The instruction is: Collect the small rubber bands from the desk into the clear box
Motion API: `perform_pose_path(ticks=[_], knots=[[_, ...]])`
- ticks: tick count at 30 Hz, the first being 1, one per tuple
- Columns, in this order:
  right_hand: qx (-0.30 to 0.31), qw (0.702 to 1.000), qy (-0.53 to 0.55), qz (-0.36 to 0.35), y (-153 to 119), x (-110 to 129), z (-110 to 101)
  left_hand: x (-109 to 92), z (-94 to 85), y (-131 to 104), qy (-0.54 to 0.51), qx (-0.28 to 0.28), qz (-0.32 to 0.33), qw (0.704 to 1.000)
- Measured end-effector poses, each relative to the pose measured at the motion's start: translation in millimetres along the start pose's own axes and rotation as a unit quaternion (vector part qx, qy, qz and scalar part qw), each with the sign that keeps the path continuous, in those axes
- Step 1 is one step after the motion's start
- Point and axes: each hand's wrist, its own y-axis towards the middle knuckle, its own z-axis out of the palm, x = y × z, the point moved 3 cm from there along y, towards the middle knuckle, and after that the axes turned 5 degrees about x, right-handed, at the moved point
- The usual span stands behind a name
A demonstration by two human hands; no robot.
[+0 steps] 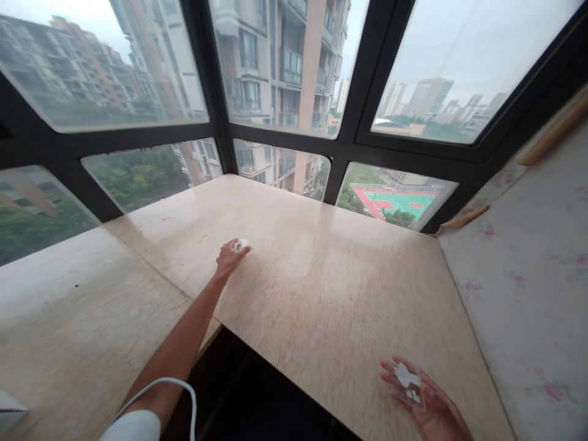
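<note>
Left forearm (184,337), bare, slanting forward, left hand (227,258) outstretched, fingers curled in a grip, right hand (432,407) nearer the body, palm upward, fingers slightly bent.

**Beige stone, near-black frames, pink flowers**

The windowsill (316,294) is beige, mottled tan. Window frames (346,150) are near-black. At 12 o'clock a building (315,55) mixes grey with salmon; at 3, a court (399,199) is green, bordered red-pink. At 4, whitish wallpaper (514,324) carries pink flowers. At 5, the right hand's (429,401) clear piece (408,383) bears a white shape; at 7, the cable (192,398) and sleeve (133,427) are white; at 8, the left hand's (227,258) small object (241,245) is white.
</note>
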Motion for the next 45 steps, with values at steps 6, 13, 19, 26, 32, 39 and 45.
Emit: perform_pose_path(ticks=[6, 13, 19, 26, 32, 39, 45], knots=[[0.021, 0.999, 0.020, 0.014, 9, -11, -11, 0, -1.7, 0, 0.129, 0.012, -0.006, 0.992], [0.001, 1.000, 0.028, 0.003, 7, -9, -9, -9, -17.0, -8, 0.003, 0.008, -0.003, 1.000], [-0.029, 0.998, 0.064, 0.008, 6, 2, -6, -37, 4.0, -48, -0.172, 0.106, 0.033, 0.979], [-0.086, 0.978, 0.190, -0.022, 6, 26, -13, -74, 78.1, -140, -0.413, 0.358, -0.003, 0.837], [-0.147, 0.955, 0.252, -0.062, 14, 37, -46, -92, 155.5, -224, -0.390, 0.498, 0.021, 0.774], [-0.180, 0.927, 0.323, -0.063, 34, 53, -70, -112, 222.9, -303, -0.312, 0.626, 0.067, 0.712], [-0.197, 0.914, 0.355, -0.017, 64, 78, -73, -130, 245.0, -319, -0.244, 0.523, 0.242, 0.780]])
